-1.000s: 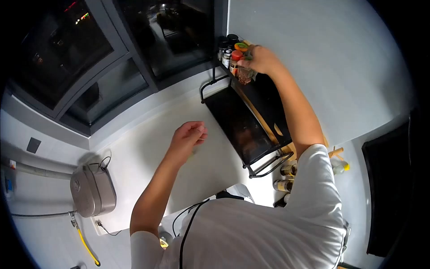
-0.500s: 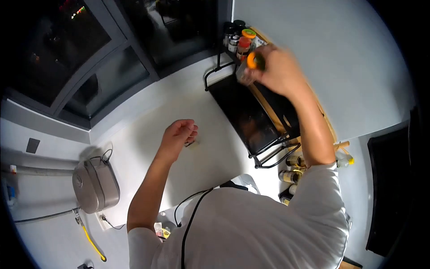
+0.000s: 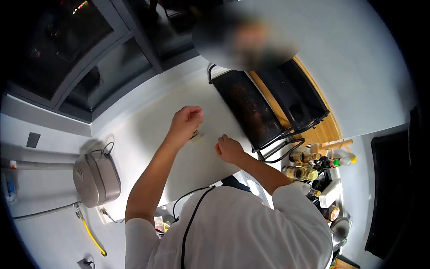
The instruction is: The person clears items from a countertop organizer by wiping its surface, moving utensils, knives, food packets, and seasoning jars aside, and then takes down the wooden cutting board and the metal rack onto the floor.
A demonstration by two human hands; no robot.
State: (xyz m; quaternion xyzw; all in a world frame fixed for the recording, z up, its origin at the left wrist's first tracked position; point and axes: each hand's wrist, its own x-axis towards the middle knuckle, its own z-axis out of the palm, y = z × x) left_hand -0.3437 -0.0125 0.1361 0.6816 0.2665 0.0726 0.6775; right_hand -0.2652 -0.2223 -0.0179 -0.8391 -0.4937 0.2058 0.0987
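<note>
The right hand [image 3: 230,150] is closed around an orange-topped jar [image 3: 217,146], of which only an orange edge shows at the fingertips, over the tabletop [image 3: 172,172]. Just beside it, the left hand [image 3: 186,122] is loosely curled, a small pale-and-dark object [image 3: 195,134] near its fingers; whether it grips this, I cannot tell. A black rack [image 3: 248,107] stands past the right hand, its far end lost in blur. Bottles [image 3: 300,172] crowd the right, a grey cooker [image 3: 95,181] sits left, and dark windows [image 3: 118,67] line the wall.
</note>
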